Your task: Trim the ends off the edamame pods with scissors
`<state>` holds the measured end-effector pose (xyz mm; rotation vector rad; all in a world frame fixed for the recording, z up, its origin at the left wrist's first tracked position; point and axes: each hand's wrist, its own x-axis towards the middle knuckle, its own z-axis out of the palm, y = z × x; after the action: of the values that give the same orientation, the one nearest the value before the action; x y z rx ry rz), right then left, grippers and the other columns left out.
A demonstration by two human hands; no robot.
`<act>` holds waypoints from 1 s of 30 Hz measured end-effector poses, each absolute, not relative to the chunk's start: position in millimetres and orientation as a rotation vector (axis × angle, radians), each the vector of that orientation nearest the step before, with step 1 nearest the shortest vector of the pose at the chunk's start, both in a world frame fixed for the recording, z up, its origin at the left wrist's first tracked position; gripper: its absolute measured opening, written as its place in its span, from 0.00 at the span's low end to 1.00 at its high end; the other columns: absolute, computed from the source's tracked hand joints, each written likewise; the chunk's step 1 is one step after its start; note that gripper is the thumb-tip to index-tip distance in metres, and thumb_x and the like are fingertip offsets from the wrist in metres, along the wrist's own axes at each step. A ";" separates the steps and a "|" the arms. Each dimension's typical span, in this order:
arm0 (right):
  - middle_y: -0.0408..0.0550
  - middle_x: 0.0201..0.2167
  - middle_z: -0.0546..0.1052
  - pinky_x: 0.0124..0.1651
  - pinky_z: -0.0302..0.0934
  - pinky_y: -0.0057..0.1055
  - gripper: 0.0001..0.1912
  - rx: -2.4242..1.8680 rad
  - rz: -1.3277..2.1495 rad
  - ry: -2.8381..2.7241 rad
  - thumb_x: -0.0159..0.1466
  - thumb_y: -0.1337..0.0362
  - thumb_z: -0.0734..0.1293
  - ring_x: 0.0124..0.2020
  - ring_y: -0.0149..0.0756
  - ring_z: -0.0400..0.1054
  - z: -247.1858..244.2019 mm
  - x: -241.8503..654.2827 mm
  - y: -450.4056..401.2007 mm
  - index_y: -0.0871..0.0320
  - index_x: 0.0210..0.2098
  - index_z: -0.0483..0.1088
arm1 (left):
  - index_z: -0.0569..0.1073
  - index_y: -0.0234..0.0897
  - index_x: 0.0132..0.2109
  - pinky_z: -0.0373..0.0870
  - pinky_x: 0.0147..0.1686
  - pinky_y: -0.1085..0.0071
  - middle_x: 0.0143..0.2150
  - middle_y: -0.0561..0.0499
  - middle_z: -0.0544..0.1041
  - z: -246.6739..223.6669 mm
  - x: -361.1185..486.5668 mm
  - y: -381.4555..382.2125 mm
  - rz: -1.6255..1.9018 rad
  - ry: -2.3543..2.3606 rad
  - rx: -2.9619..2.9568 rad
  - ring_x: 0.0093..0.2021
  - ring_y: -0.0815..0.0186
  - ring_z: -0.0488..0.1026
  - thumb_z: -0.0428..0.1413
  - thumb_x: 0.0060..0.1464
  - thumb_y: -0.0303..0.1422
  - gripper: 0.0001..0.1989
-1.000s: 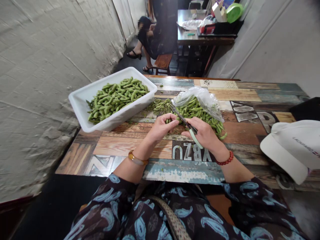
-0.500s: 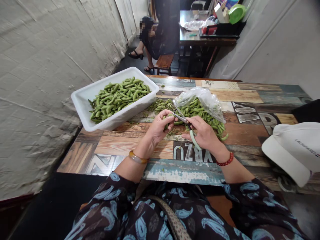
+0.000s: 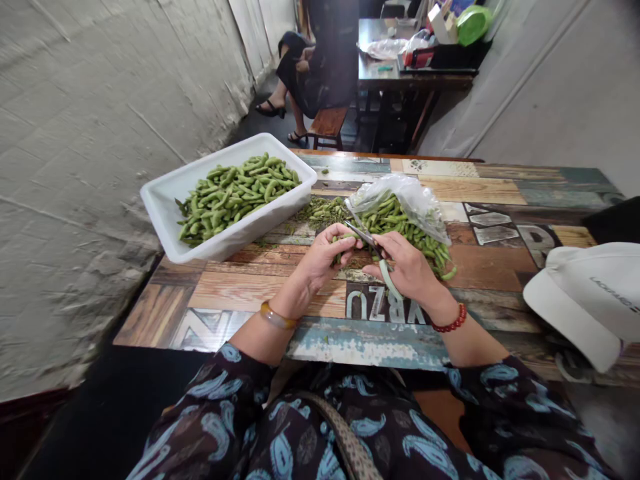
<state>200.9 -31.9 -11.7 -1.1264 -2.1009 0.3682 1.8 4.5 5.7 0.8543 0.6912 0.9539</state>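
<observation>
My left hand (image 3: 326, 255) is closed on a green edamame pod (image 3: 341, 238), fingers pinched round it. Scissors with pale green handles (image 3: 390, 281) are gripped in my right hand (image 3: 406, 263), their blades pointing up and left, close to the fingertips of my left hand. Just beyond both hands, a heap of edamame pods (image 3: 431, 248) spills from a clear plastic bag (image 3: 417, 200). Small cut trimmings (image 3: 327, 211) lie to the left of the bag. At the left, a white plastic tub (image 3: 230, 252) holds many more pods.
The patchwork wooden table (image 3: 240, 287) spans my front. A white cap (image 3: 585, 293) rests at the right edge. Beyond the table, a person in dark clothes (image 3: 333, 60) sits on a wooden stool (image 3: 327, 123) beside another table (image 3: 385, 80). A rough pale wall (image 3: 90, 133) runs along the left.
My left hand has shifted slightly right, bringing its fingers nearer the scissors. My right hand and the scissors have barely moved.
</observation>
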 end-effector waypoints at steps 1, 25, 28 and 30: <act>0.54 0.45 0.73 0.40 0.70 0.39 0.29 -1.123 0.367 -2.100 0.63 0.50 0.70 0.35 0.41 0.70 -11.9 200.8 -31.9 0.57 0.58 0.66 | 0.66 0.34 0.33 0.49 0.16 0.82 0.29 0.53 0.77 5.3 1.9 4.4 0.950 0.688 0.849 0.17 0.79 0.62 0.69 0.42 0.36 0.19; 0.56 0.44 0.77 0.47 0.69 0.42 0.25 -1.202 0.296 -2.017 0.66 0.50 0.67 0.45 0.48 0.74 -9.6 205.8 -27.9 0.57 0.58 0.68 | 0.80 0.37 0.41 0.66 0.37 0.70 0.39 0.46 0.79 -20.5 0.6 26.2 0.745 1.350 2.204 0.38 0.63 0.74 0.59 0.56 0.31 0.07; 0.56 0.44 0.77 0.48 0.69 0.42 0.25 -1.192 0.292 -2.018 0.66 0.51 0.67 0.45 0.48 0.74 -10.0 205.5 -28.0 0.57 0.58 0.68 | 0.80 0.38 0.44 0.66 0.36 0.69 0.42 0.44 0.79 -20.5 5.7 19.9 0.469 1.456 2.404 0.40 0.60 0.76 0.56 0.60 0.34 0.10; 0.56 0.45 0.77 0.48 0.69 0.42 0.25 -1.180 0.291 -2.024 0.66 0.52 0.68 0.46 0.48 0.74 -10.4 205.7 -27.8 0.58 0.58 0.68 | 0.80 0.38 0.45 0.66 0.34 0.68 0.42 0.43 0.79 -20.9 6.9 17.5 0.371 1.486 2.461 0.39 0.59 0.76 0.55 0.61 0.35 0.11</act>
<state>205.7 -27.8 -10.4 -1.1800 -2.0239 0.2914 6.9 17.5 -20.9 2.4606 1.4863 0.3711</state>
